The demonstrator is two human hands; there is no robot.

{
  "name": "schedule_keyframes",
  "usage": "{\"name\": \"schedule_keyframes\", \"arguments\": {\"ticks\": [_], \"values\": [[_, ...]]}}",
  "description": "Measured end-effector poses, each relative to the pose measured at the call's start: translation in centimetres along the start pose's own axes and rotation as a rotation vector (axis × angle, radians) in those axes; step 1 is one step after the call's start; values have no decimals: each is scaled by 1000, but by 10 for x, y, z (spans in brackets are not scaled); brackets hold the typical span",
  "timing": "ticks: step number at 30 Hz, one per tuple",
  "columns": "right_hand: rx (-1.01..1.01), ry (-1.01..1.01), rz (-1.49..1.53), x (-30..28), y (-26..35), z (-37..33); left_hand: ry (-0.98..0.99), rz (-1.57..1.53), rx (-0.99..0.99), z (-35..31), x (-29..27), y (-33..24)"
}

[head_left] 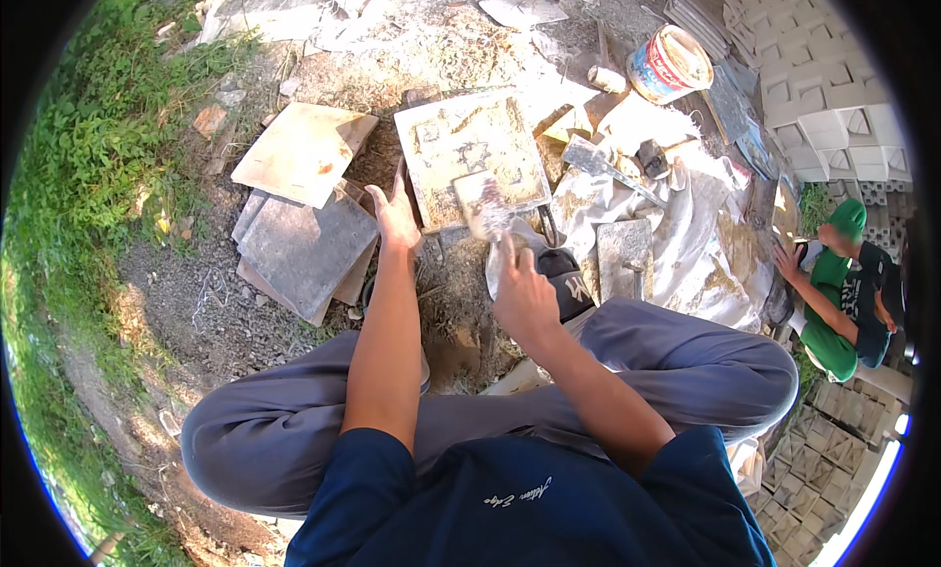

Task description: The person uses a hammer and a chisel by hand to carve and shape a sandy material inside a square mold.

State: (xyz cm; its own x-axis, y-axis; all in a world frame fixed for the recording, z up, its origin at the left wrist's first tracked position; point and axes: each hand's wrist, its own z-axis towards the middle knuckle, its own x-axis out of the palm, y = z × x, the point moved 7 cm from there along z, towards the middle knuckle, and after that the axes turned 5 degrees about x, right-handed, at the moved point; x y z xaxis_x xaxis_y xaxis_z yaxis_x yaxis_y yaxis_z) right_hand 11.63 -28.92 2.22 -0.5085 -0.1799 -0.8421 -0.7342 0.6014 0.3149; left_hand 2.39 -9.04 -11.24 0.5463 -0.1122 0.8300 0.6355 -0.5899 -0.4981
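Right hand [524,297] grips brush [490,214]; left hand [397,214] open by mould [470,155].

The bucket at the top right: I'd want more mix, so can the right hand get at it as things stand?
Probably not: the right hand grips a brush, and the bucket lies well beyond the square mould.

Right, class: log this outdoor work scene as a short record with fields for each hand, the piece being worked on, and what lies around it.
Left hand: open, resting on the edge of the square mould
Right hand: gripping a brush over the mould
Left of the mould: stacked flat slabs
Beyond it: a bucket
Far right: a seated person in green
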Motion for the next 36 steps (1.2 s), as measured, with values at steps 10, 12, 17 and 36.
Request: {"name": "schedule_keyframes", "arguments": {"ticks": [10, 12, 17, 36], "values": [[13, 31, -147, -24, -18, 13, 13, -104, 71, 7, -22, -5], [45, -79, -102, -46, -39, 24, -30, 114, 57, 8, -33, -6], [137, -121, 9, -17, -50, 32, -98, 223, 58, 3, -3, 6], [133, -249, 103, -30, -55, 49, -207, 336, 177, 9, -6, 27]]}}
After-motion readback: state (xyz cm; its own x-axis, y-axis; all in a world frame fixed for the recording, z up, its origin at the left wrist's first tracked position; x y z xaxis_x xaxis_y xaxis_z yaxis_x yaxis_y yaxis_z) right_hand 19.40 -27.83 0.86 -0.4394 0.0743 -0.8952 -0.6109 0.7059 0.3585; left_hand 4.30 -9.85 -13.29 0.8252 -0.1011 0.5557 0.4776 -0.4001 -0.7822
